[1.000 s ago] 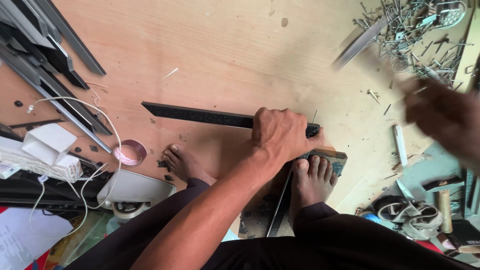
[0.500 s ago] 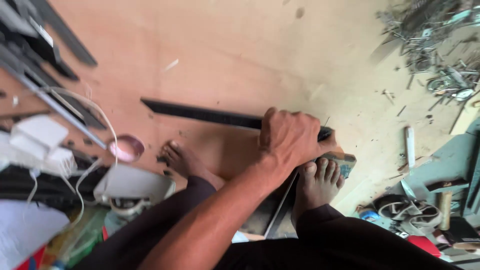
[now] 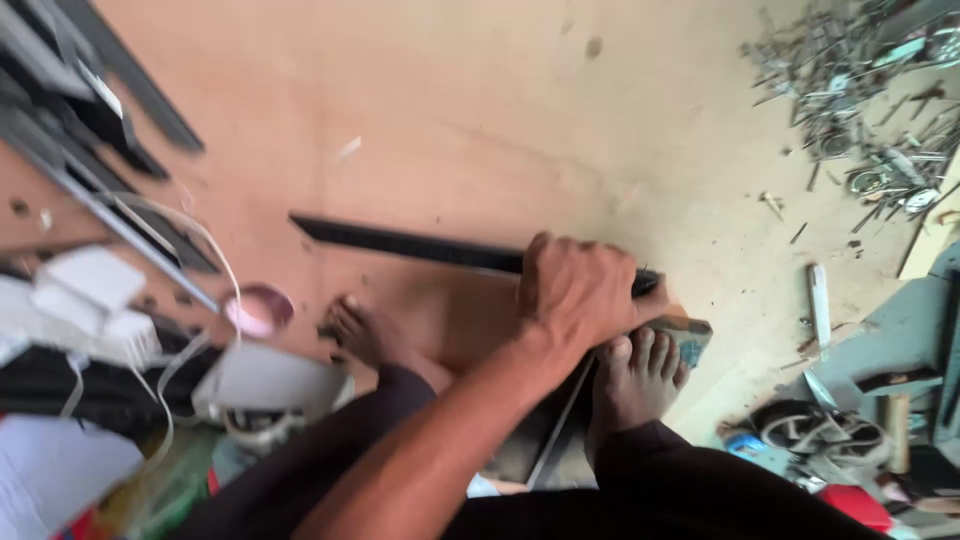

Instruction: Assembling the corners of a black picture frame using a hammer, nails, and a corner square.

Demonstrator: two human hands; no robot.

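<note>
We see a heap of metal scraps [image 3: 850, 70] far right, white boxes [image 3: 90, 300] left, and a pink cup [image 3: 258, 310].

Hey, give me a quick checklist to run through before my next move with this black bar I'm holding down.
1. Left hand closed over the black bar: ok.
2. Bar lying flat on the plywood board: ok.
3. Right hand: cannot tell, out of view.
4. Bare foot away from the bar: not ok, toes right beside the grip.
5. White cable off the bar: ok.
6. Metal scraps away from the bar: ok.
</note>
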